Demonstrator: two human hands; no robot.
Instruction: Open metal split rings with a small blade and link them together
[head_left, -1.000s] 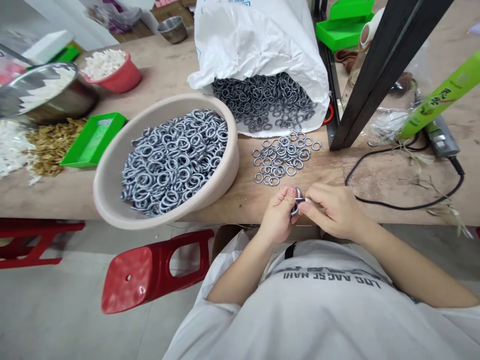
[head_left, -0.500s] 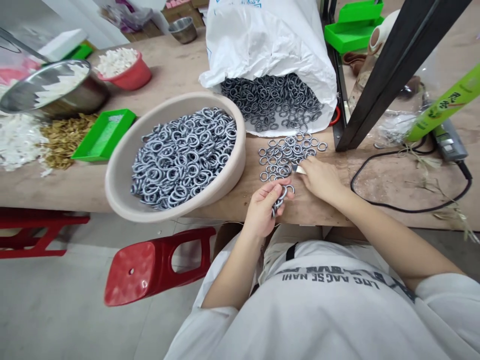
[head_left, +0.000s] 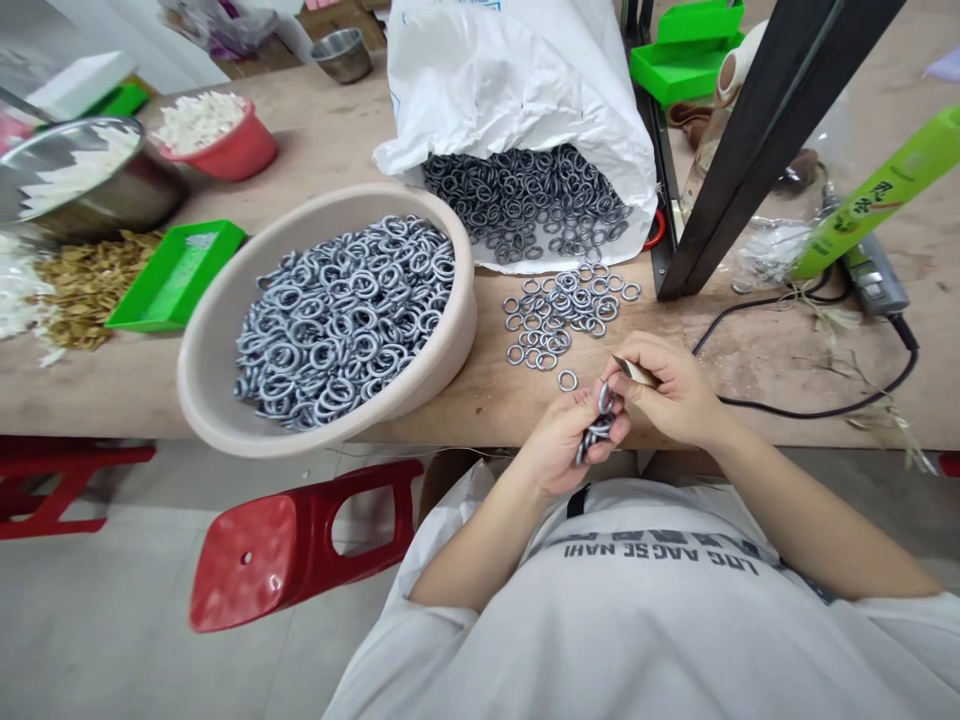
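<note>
Several grey rings (head_left: 598,428) are gathered in my left hand (head_left: 562,440), one of them standing up at the fingertips. My right hand (head_left: 671,390) is closed around a small knife (head_left: 636,372) with a pale handle and a short dark blade. The two hands meet at the table's front edge, right fingers against the upright ring. Just beyond them a loose pile of grey rings (head_left: 551,320) lies on the wood, with a single ring (head_left: 567,380) apart from it.
Left of my hands stands a large beige basin (head_left: 463,330) heaped with rings. A white sack (head_left: 517,90) spills darker rings behind the pile. A black metal post (head_left: 772,150) rises at right, near a black cable (head_left: 825,410). Below is a red stool (head_left: 247,560).
My right hand has drawn back from the pile to my left hand, bringing the knife to the rings. One ring now lies alone nearer the edge. The view has shifted slightly right.
</note>
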